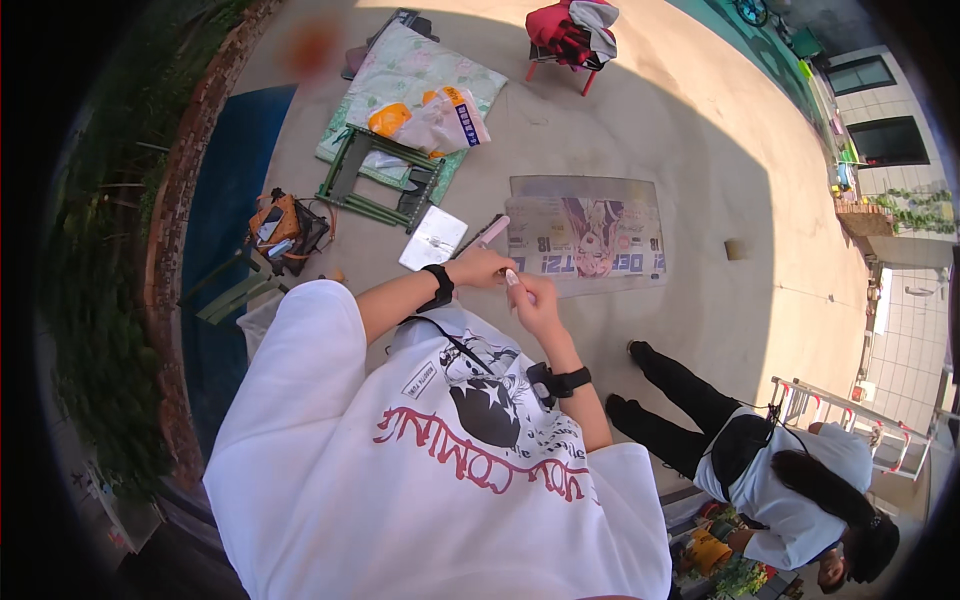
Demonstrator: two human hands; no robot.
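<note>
The left hand [482,267] and right hand [537,306] curl close, any pinch in their grip unclear, near a thin, printed rectangular sheet [600,240].

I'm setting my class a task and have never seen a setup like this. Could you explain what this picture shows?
There is no robot: these are a person's bare hands. A wide fisheye camera worn on the head looks down, so straight edges bend and the wearer's white shirt fills the lower middle. The left hand and right hand are close together, fingers curled; whether they hold anything small is too hard to make out. On the ground lies a printed sheet. Near it are a flat white square and a green frame; farther off, a plastic bag rests on a flowered cloth. Another person is at the right.
</note>
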